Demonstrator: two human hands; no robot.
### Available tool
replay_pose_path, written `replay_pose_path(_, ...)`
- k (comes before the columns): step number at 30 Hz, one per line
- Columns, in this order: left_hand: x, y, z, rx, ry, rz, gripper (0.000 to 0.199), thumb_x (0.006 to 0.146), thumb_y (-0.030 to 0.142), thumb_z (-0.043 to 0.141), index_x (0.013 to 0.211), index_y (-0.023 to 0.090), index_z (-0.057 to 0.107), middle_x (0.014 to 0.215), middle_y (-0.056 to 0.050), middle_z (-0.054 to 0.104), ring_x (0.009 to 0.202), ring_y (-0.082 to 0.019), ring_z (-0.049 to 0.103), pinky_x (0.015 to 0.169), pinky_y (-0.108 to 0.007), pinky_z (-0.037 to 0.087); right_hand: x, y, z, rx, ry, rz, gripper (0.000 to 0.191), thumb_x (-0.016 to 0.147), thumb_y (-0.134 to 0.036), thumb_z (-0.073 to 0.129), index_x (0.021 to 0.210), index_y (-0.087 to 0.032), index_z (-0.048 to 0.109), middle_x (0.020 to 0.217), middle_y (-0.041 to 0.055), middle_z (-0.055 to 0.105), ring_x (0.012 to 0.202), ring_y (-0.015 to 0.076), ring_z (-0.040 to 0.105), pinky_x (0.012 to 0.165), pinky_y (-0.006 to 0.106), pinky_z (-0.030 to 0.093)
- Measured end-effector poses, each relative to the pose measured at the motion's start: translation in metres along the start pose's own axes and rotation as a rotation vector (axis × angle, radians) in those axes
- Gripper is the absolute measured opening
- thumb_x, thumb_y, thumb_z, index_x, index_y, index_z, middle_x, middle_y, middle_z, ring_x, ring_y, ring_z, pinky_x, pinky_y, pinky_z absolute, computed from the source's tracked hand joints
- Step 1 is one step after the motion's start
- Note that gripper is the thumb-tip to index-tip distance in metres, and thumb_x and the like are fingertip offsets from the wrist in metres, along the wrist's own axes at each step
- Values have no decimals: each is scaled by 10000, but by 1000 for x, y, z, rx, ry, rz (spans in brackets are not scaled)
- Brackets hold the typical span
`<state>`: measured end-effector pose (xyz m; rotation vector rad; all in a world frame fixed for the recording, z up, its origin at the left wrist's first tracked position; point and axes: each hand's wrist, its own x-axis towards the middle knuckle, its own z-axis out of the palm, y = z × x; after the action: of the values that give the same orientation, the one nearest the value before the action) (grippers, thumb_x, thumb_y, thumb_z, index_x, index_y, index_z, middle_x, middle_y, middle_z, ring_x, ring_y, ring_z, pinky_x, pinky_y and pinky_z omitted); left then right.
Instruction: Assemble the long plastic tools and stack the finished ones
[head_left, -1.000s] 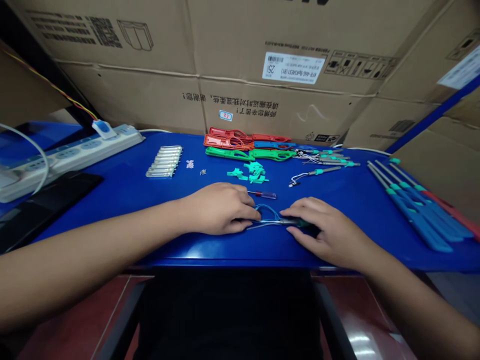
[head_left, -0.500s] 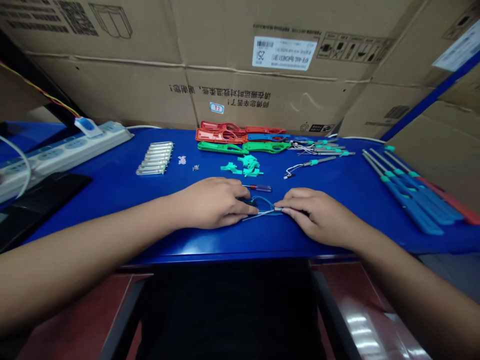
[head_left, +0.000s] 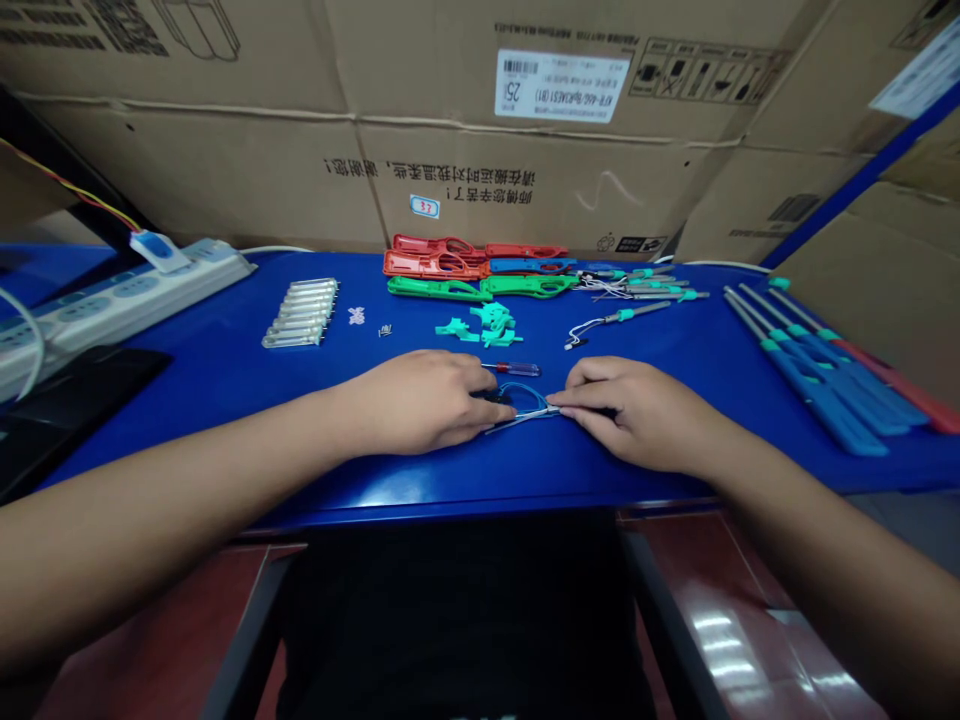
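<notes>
Between my hands, near the table's front edge, lies a blue plastic handle shell (head_left: 534, 390) with an open loop, mostly covered by fingers. My left hand (head_left: 439, 405) is curled over its left part, fingertips pressing down on it. Thin pale wires (head_left: 517, 419) run across the shell. My right hand (head_left: 637, 410) pinches these wires at the shell's right end with thumb and forefinger. Just behind the left fingers rests a screwdriver (head_left: 519, 369) with a clear purple handle.
Behind are turquoise plastic parts (head_left: 496, 322), red and green handle shells (head_left: 435, 264), wired heating rods (head_left: 626, 312), small screws (head_left: 385, 331) and clear tubes (head_left: 301, 313). Blue-handled soldering irons (head_left: 825, 385) lie right. A power strip (head_left: 120, 300) and black object (head_left: 90, 400) are left.
The view has tilted slightly. My right thumb and forefinger have shifted a little and pinch closer together on the wires. My left hand keeps its hold on the blue shell.
</notes>
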<state>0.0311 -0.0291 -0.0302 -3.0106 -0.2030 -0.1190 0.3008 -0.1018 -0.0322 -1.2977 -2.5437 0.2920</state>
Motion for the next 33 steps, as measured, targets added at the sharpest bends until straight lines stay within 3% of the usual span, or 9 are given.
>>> replay_pose_path(7,0,4,-5,75,-44,51,341,1005,321,463,1278,249,655,1020,-114,709,863,-236,662,693,-326,540,1,-4,-3,94,-44,56,228,923,-217,587,1048,-238,776,999,39,719,896,175,666,824,323,522)
replay_pose_path(12,-2,6,-5,-6,18,59,306,996,300,496,1243,263,673,986,-94,716,828,-210,659,716,-314,535,5,-6,-7,171,-107,182,165,869,-225,653,937,-273,795,935,-2,743,817,156,689,736,292,539)
replay_pose_path(20,-1,9,-6,17,-4,33,302,1013,308,470,1225,278,683,941,-83,716,793,-206,649,697,-323,525,7,-13,-6,66,-102,216,147,864,-189,662,910,-263,780,901,2,741,805,173,678,729,310,523)
replay_pose_path(25,-1,9,-6,66,-29,31,327,1016,322,449,1244,267,677,957,-94,703,794,-225,645,643,-334,512,0,-5,1,146,-41,47,218,913,-184,613,1078,-249,739,948,21,712,895,166,648,801,304,503)
replay_pose_path(28,-2,8,-6,40,-28,34,343,1016,329,435,1247,265,680,954,-91,698,768,-226,638,633,-346,519,-4,1,7,181,-2,-24,231,953,-208,572,1071,-273,760,910,24,685,862,151,631,774,291,495)
replay_pose_path(33,-5,5,-2,-96,55,-7,306,973,355,544,1222,281,706,1125,-105,649,966,-241,629,802,-372,545,-8,1,13,186,41,-9,258,952,-195,570,1101,-273,764,901,38,673,867,162,619,776,304,501)
